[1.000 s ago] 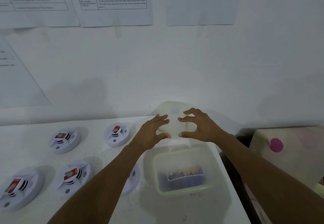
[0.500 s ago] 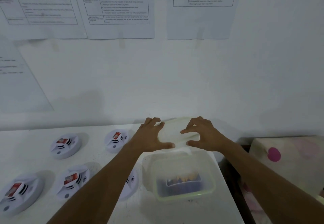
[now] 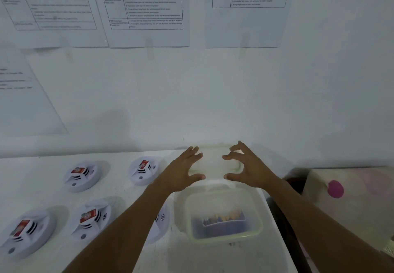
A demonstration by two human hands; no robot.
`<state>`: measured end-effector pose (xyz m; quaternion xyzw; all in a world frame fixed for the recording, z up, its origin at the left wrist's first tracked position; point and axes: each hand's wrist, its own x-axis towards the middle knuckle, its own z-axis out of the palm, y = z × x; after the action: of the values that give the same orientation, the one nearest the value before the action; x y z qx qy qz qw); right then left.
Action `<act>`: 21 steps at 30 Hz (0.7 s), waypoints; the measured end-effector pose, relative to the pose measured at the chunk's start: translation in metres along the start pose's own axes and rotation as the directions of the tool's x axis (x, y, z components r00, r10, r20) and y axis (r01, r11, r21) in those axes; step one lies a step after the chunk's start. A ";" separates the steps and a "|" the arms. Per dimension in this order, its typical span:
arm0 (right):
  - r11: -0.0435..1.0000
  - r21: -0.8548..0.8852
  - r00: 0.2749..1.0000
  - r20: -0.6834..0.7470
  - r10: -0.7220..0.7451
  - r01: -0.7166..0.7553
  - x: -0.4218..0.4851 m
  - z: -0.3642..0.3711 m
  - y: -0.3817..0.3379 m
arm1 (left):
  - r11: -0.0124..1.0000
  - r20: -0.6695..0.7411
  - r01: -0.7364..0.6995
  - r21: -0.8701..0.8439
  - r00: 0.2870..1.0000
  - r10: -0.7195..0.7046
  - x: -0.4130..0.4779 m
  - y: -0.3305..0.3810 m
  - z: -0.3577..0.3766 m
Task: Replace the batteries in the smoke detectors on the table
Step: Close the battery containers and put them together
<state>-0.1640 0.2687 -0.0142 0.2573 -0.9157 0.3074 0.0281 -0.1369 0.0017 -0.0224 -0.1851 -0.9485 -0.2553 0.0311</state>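
Looks down from the head onto a white table set against a white wall. Finds a translucent lid lying flat at the table's far right corner, close to the wall, with both hands over it. Sees the left hand spread wide, fingers nearly straight along the lid's left side, thumb stretched to its near edge. Sees the right hand arched like a claw, fingers bent, tips and thumb at the lid's right side; cannot tell whether gripping or only touching. Shows, just nearer along the right edge, an open clear container with dark batteries at its bottom, orange tips blurred through the plastic. Counts white round smoke detectors across the left and middle of the table, apart from the lid: two in a far row, two in a near row toward the near left corner, plus a fifth detector mostly hidden beneath the left forearm, just beside the container. Notes a red-and-white block on top of each of the four unhidden ones, too blurred to read. Takes in printed sheets taped on the wall above and, beyond the right edge, a pale cloth with a pink spot.
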 end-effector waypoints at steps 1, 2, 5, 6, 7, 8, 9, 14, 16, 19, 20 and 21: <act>1.000 0.019 1.000 0.023 0.014 -0.014 0.001 0.000 0.001 | 1.000 -0.008 -0.006 0.012 1.000 0.006 -0.001 0.000 0.001; 0.999 0.025 0.999 0.040 0.023 -0.024 0.002 0.000 0.002 | 1.000 -0.014 -0.013 0.022 1.000 0.013 -0.001 0.000 0.002; 1.000 0.007 0.998 0.056 0.029 -0.030 0.005 -0.003 0.002 | 0.999 -0.034 -0.024 0.042 0.999 0.025 -0.002 -0.001 0.005; 1.000 -0.006 0.998 0.053 0.029 -0.029 0.005 -0.003 0.002 | 0.999 -0.043 -0.026 0.042 0.999 0.028 -0.002 -0.002 0.006; 1.000 -0.013 0.999 0.045 0.027 -0.027 0.005 -0.002 0.001 | 0.999 -0.055 -0.032 0.042 0.998 0.035 -0.002 -0.003 0.007; 0.999 -0.019 0.999 0.036 0.031 -0.030 0.005 -0.001 0.000 | 0.998 -0.067 -0.037 0.044 0.997 0.040 -0.002 -0.003 0.007; 0.999 -0.019 0.999 0.024 0.030 -0.030 0.004 -0.001 -0.001 | 0.998 -0.077 -0.040 0.048 0.996 0.044 -0.002 -0.003 0.007; 0.998 0.018 0.994 0.095 0.057 -0.059 0.005 -0.005 -0.004 | 0.998 -0.019 -0.060 0.007 0.998 0.060 -0.003 -0.004 0.001; 0.996 -0.047 0.989 0.119 0.085 -0.080 0.009 -0.009 -0.005 | 0.994 -0.031 -0.089 0.065 0.995 0.091 -0.001 -0.008 -0.005; 0.987 -0.111 0.987 0.102 0.123 -0.112 0.009 -0.013 -0.009 | 0.982 -0.182 -0.079 0.172 0.977 0.111 -0.002 -0.017 -0.009; 0.987 -0.100 0.986 0.098 0.133 -0.123 0.007 -0.014 -0.010 | 0.987 -0.248 -0.046 0.154 0.965 0.084 -0.003 -0.017 -0.008; 0.988 -0.088 0.985 0.109 0.136 -0.127 0.005 -0.013 -0.012 | 0.995 -0.292 -0.009 0.095 0.956 0.037 -0.004 -0.015 -0.007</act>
<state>-0.1641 0.2657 0.0044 0.2123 -0.9424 0.2562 -0.0346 -0.1394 -0.0155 -0.0239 -0.1544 -0.9420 -0.2352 0.1832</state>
